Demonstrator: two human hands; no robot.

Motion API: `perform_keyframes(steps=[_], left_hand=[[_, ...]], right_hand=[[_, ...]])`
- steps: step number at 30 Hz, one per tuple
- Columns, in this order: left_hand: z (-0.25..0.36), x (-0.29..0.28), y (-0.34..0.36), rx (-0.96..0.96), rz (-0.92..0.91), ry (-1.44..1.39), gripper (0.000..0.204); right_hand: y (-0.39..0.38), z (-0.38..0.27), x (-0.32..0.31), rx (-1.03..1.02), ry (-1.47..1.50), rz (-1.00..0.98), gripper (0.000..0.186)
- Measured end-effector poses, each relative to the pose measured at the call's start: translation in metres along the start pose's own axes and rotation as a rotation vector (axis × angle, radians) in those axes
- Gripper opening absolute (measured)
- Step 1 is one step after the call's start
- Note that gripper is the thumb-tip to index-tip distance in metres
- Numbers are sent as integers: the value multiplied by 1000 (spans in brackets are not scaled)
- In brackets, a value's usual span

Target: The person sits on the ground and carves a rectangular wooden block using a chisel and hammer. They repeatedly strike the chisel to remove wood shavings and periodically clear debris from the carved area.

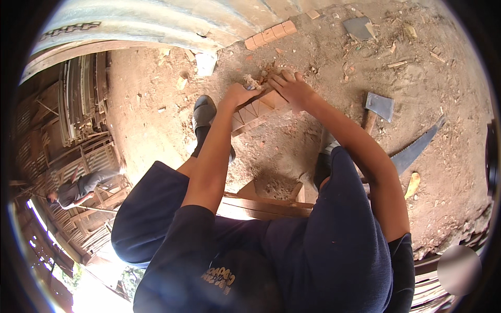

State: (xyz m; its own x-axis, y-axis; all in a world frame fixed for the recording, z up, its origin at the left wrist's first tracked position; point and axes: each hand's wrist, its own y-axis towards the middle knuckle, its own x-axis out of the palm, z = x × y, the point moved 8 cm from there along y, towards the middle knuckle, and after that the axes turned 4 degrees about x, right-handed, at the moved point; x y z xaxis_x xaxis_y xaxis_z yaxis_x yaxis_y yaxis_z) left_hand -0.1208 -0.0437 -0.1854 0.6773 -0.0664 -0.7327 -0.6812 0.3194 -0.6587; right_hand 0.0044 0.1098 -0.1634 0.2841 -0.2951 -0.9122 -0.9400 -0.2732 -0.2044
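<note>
A wooden block [259, 110] with dark lines drawn across its pale face stands on the dirt between my feet. At the left end of its far edge is my left hand [240, 96], closed, with the thumb side turned toward a pale, crumpled clump [253, 82]. What sits inside those fingers is hidden; a small bluish bit shows beside them. My right hand [290, 89] lies over the block's far right edge, its fingers stretched out and spread.
To the right lie an axe [380, 106], a handsaw [417, 150] and a yellow piece [413, 185]. A row of bricks [270, 35] lies by the corrugated metal sheet [172, 23]. A wooden seat [261, 207] is beneath me. Another person [78, 190] is far left near stacked boards [83, 96].
</note>
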Motion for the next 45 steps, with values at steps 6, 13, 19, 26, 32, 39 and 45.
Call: perform_keyframes(steps=[6,13,19,26,32,39,45], left_hand=[[4,-4,-11,37,16,7,93],[43,35,-17,103,-105,61,87],[63,14,-28,167,88,-178,69],[176,8,-82,428,52,-257,61],[173,31,-66,384,-61,79,56],[163,46,-47,322,-133,84,45],[160,-5,-55,406,256,-55,42]], right_hand=[[-17,-3,-8,-56,116,94,120],[-75,10,8,22,189,64,107],[-115,52,-22,445,452,311,86],[-263,116,5,1212,429,568,56],[-262,85,20,1412,494,582,43],[-268,95,42,1535,534,483,50],[-269,109,49,1381,592,557,68]])
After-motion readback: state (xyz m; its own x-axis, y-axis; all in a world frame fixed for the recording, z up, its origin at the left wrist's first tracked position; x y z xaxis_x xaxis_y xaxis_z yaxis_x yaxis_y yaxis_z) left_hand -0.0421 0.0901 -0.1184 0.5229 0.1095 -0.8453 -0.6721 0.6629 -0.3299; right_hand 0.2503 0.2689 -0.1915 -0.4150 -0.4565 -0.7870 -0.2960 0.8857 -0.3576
